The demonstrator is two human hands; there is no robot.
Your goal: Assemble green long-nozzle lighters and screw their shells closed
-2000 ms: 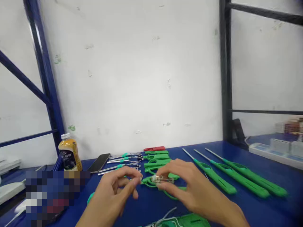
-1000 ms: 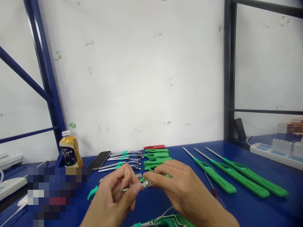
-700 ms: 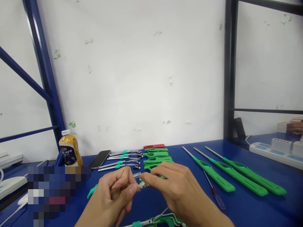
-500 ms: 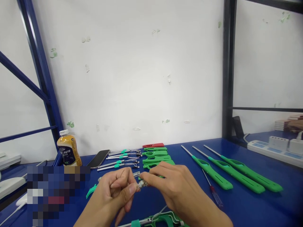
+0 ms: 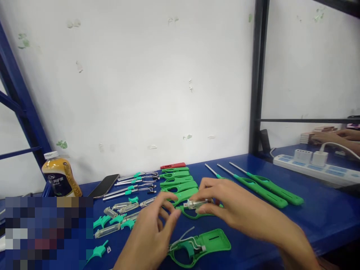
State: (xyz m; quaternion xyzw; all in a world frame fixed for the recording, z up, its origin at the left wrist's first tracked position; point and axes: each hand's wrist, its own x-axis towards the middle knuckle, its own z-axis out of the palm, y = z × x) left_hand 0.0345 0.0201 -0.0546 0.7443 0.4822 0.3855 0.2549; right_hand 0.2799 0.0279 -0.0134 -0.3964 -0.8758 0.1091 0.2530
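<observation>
Held between thumb and fingers of my right hand [image 5: 222, 198] is a small clear lighter fuel tank [image 5: 194, 204], its metal valve end pointing left. My left hand [image 5: 152, 228] is beside it, thumb and index fingertips pinched together; whether something small is between them I cannot make out. Below the hands lies an opened green lighter shell half [image 5: 218, 240] with a teal trigger [image 5: 188, 248] and white wires in it. Left of my left hand are several clear fuel tanks [image 5: 108, 230] and loose teal triggers [image 5: 101, 221].
Several green shell halves [image 5: 180, 186] and a red one [image 5: 173, 165] form a stack-like row. Metal lighter tubes with wires [image 5: 123, 190] lie beside a phone [image 5: 105, 185]. Long green lighters [image 5: 261, 191], a bottle [image 5: 60, 174] and a power strip [image 5: 306, 167] surround. Another person's hand [image 5: 332, 137] shows far right.
My hands have moved apart, and my left fingers have come off the valve end of the fuel tank. My right hand keeps the tank. The view has shifted, showing more of the table.
</observation>
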